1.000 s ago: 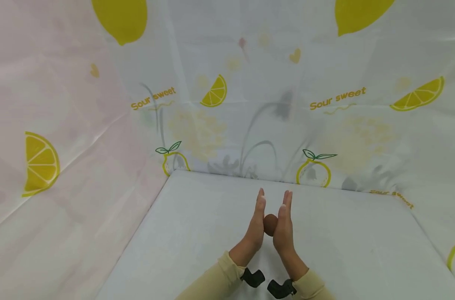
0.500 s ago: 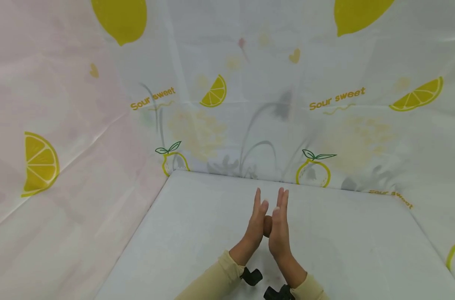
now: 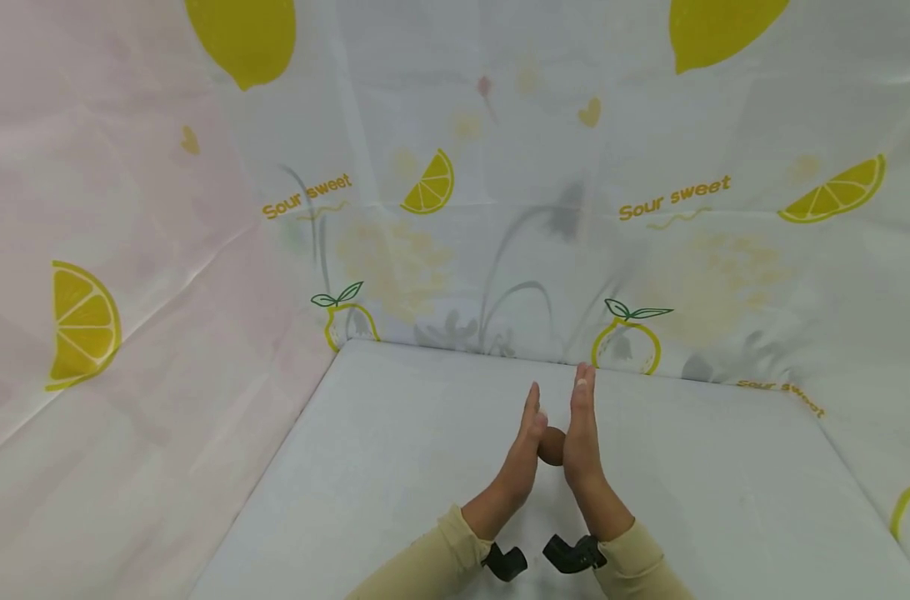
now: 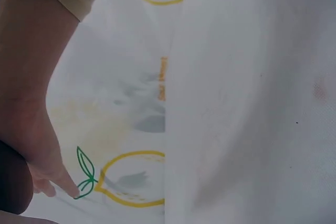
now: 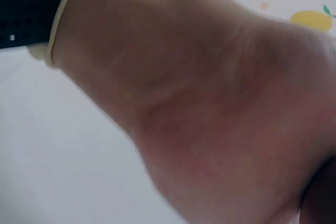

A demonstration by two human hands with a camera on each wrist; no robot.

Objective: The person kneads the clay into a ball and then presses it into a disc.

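A small smooth brown ball (image 3: 551, 447) sits between my two palms above the white tabletop; its material is hard to tell. My left hand (image 3: 521, 458) presses it from the left and my right hand (image 3: 582, 442) from the right, fingers straight and pointing away from me. In the left wrist view, the ball (image 4: 13, 179) shows at the left edge beside the other hand (image 4: 31, 135). The right wrist view is mostly filled by a blurred hand and wrist (image 5: 210, 108), with part of the dark ball (image 5: 321, 195) in the lower right corner.
Below the hands lies a white tabletop (image 3: 395, 433). Lemon-printed cloth (image 3: 500, 167) rises behind it and along the left side (image 3: 147, 250). Black wrist cameras (image 3: 506, 563) stick out from the beige sleeves (image 3: 432, 554).
Over the last second the hands slide back and forth against each other with the ball between them. Since half a second ago, the right hand has moved forward and both hands and ball slightly right.
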